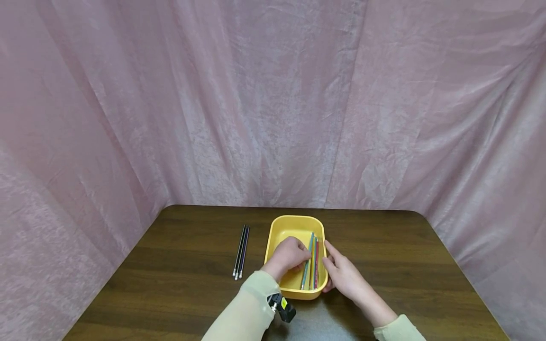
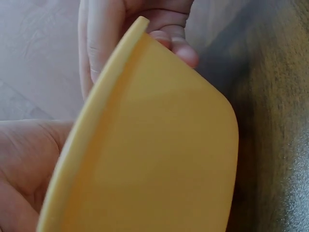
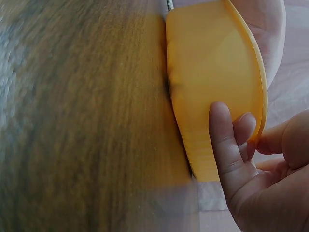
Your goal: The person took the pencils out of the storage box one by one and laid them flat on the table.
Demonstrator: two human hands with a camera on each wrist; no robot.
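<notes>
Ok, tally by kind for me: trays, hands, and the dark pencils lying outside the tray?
Tray: 1
Hands: 2, the left hand and the right hand
Dark pencils: 3
Total: 6, leaving out the coloured pencils inside, too bunched to count surely.

The tray [image 1: 286, 230] was plain yellow, one pencil [image 1: 304, 278] light blue and another pencil [image 1: 316, 263] red, while the near-black pencils [image 1: 241, 251] had white ends [image 1: 236, 278]. The table [image 1: 179, 274] showed streaked brown wood grain, the curtain [image 1: 273, 104] was mottled pale pink, and the sleeves [image 1: 241, 310] were cream.
</notes>
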